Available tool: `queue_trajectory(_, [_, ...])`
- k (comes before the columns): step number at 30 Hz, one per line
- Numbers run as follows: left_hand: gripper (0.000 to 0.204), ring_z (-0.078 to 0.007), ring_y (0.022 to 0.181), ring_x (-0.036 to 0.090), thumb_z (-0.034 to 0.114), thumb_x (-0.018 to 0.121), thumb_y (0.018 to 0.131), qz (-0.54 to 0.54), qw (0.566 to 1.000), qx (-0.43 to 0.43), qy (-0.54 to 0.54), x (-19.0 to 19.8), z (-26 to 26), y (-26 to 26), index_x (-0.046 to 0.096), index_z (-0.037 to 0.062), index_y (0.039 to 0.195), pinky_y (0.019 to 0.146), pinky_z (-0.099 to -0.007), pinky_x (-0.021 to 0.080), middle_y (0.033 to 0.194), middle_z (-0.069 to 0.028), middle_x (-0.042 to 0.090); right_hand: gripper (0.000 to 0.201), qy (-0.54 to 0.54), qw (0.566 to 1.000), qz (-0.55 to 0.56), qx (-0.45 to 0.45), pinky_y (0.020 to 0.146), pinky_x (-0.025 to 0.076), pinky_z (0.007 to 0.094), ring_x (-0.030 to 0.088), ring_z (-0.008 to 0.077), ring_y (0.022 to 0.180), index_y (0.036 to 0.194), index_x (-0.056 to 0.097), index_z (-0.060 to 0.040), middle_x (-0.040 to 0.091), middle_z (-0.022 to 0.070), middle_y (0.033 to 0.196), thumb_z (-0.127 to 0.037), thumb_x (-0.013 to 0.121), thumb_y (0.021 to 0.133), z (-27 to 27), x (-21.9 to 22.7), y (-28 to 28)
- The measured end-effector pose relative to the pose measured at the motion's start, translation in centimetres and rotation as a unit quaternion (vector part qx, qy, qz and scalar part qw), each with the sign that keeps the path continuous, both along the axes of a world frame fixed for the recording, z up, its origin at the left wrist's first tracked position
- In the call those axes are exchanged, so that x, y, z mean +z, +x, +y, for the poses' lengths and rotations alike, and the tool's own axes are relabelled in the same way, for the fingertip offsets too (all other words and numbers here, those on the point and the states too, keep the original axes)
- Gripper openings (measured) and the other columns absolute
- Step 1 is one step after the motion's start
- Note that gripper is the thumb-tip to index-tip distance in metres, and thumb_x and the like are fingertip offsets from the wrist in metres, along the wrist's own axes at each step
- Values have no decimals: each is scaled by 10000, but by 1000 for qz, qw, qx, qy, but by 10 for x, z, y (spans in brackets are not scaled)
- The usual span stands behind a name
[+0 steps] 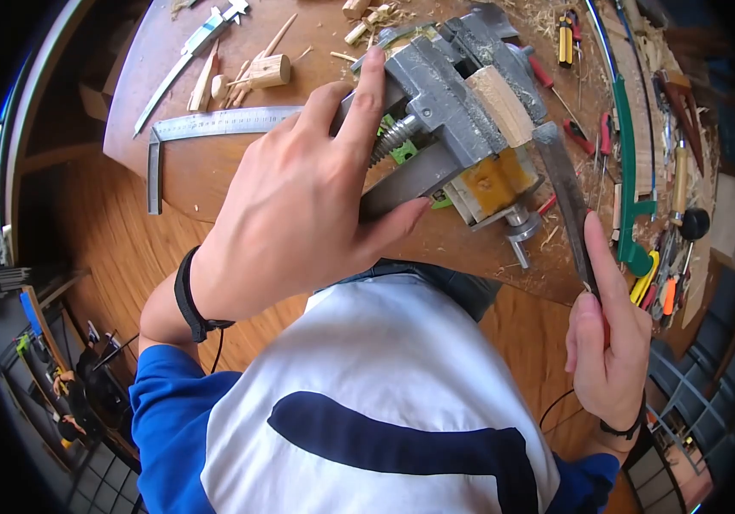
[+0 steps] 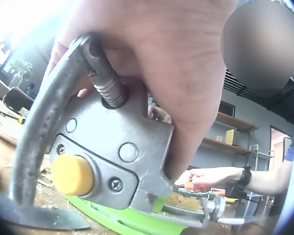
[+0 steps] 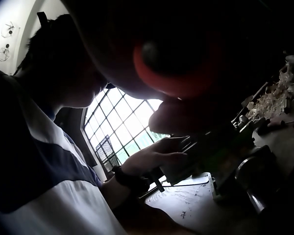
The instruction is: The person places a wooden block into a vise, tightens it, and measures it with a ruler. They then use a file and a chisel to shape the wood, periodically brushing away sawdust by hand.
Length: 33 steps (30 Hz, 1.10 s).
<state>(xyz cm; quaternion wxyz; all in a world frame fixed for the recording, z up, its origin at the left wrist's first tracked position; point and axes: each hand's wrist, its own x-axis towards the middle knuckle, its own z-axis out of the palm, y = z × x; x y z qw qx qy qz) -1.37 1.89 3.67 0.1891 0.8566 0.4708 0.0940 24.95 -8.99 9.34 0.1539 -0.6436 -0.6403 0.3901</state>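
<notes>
A slim, dark grey metal file (image 1: pixel 566 193) is held in the right hand (image 1: pixel 612 351), its red handle (image 3: pixel 161 84) enclosed by curled fingers and thumb, the index finger laid along the steel. With the grip set so far back, the tip could be thrown off line if it were caught on an edge. The left hand (image 1: pixel 290 193) is spread over a heavy grey metal vise (image 1: pixel 453 103), thumb and fingers apart; a finger might be nicked were the file skidded across the jaws.

Between those jaws a pale, faceted wooden block (image 1: pixel 502 105) is held, its near end beside the file's tip; whether contact is made cannot be told. If clamped too loosely, the wood could be twisted by a hard stroke; if too tightly, dented. The vise might be rocked on the brown wooden bench (image 1: pixel 213 167) should its base be poorly fixed, a point not shown.

By the bench's edge, a silver steel square (image 1: pixel 222 122) could be knocked down by a stray forearm. Farther off, red-handled screwdrivers (image 1: pixel 605 133) might be struck by a wide sweep.
</notes>
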Motion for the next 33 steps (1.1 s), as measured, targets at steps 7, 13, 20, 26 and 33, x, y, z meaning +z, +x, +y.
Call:
queue_trajectory(7, [951,-438,1099,591,276,779,751,2,999,-28,28,1,4,1,290,-81,1485,944,-432,492,1277,-294,526,722,55,992,-99,58,553,457,376,434,259,521,1476,456,-80,409,98,650,121,505,784,6,4,-3])
queue_trajectory(13, [936,-435,1099,586,226,774,724,9,998,-46,29,0,7,7,303,-128,1451,927,-435,499,1301,-288,510,720,-27,978,-180,104,617,434,283,493,238,583,1475,406,5,612,218,901,174,421,775,11,23,-9])
queue_trajectory(20, [957,-428,1092,591,204,786,687,11,998,-45,36,-1,6,5,312,-122,1452,910,-431,509,1295,-279,515,723,-15,972,-211,103,641,470,305,555,248,634,1462,417,25,617,243,1246,184,416,756,11,21,-19])
queue_trajectory(26, [961,-427,1095,599,193,787,667,5,999,-35,17,-1,6,7,325,-118,1449,909,-434,514,1328,-274,500,695,-19,972,-213,93,654,481,315,576,259,660,1440,436,47,598,246,1302,166,410,756,9,24,-22])
queue_trajectory(33, [970,-421,1073,613,172,782,635,-1,999,-33,17,-1,7,8,337,-118,1446,888,-441,525,1334,-268,498,755,24,977,-204,63,522,441,335,463,237,542,1420,505,-17,514,136,913,125,493,679,4,16,-22])
